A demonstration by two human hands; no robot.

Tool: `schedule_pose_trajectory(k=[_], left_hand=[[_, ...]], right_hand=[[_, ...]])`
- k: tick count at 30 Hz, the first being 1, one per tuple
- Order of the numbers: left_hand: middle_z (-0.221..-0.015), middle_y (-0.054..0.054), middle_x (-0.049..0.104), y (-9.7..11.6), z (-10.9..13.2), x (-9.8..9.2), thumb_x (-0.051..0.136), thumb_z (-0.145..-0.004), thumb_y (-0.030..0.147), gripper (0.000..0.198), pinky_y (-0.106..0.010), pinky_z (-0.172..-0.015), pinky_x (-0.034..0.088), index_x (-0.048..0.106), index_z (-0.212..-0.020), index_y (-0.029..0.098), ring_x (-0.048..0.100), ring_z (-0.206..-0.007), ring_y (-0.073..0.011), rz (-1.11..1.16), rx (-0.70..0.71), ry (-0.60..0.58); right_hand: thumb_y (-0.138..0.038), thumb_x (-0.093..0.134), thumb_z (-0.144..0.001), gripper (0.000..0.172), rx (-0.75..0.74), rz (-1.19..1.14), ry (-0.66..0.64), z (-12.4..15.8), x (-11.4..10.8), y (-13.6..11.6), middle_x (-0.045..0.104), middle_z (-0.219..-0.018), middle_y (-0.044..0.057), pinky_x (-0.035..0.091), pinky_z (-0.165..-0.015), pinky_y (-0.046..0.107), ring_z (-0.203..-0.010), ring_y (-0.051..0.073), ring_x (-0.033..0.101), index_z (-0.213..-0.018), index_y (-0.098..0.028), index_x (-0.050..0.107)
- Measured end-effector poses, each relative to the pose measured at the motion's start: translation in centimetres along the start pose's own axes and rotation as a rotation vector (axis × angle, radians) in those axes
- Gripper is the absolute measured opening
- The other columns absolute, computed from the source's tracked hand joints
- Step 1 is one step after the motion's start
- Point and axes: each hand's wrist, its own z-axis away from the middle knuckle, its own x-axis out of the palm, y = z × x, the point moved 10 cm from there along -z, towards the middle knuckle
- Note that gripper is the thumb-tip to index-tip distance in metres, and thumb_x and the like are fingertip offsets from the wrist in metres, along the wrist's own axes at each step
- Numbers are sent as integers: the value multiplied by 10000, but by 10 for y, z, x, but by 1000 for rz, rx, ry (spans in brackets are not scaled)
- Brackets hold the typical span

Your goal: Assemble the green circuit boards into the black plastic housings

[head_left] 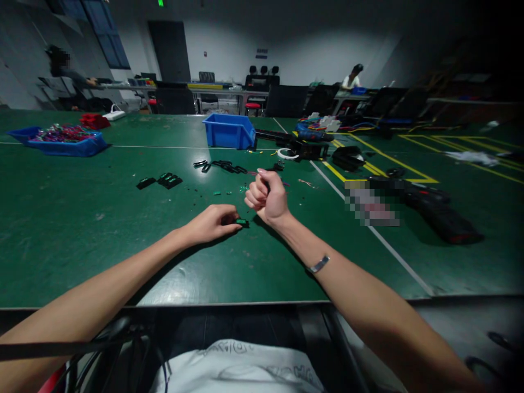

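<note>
My left hand [216, 222] rests on the green table, its thumb and fingers pinched on a small black case with a green circuit board [241, 222] in it. Just to the right, my right hand [267, 196] is raised a little above the table with its fingers curled into a fist. Whatever that fist may hold is hidden. Beyond the hands lie loose small green circuit boards [216, 193] and several black plastic frames [223, 165]. Off to the left sits a group of black cases with green boards [169, 180].
A blue bin [229, 131] stands farther back. At the far left, a blue tray [73, 146] holds colourful wires, with a red object [95, 120] behind it. A black power tool [434, 207] lies at right, near a white tape roll [288, 154]. Two people sit in the background.
</note>
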Motion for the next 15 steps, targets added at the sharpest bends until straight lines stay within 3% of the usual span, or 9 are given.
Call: schedule_pose_trajectory(k=[6, 15], left_hand=[[-717, 34, 489, 1, -1, 1, 619, -913, 375, 237, -219, -592, 322, 602, -894, 139, 416, -640, -103, 41, -4, -18], [-727, 30, 490, 1, -2, 2, 624, -909, 353, 221, -221, -592, 324, 626, -925, 133, 407, -642, -102, 92, 7, -22]], right_hand=[[-432, 623, -803, 533, 52, 15, -43, 5, 13, 22, 216, -359, -100, 164, -358, 228, -321, 54, 170, -475, -234, 252], [-416, 623, -830, 528, 49, 59, -66, 5, 11, 34, 233, -359, -103, 157, -354, 231, -312, 53, 186, -471, -235, 281]])
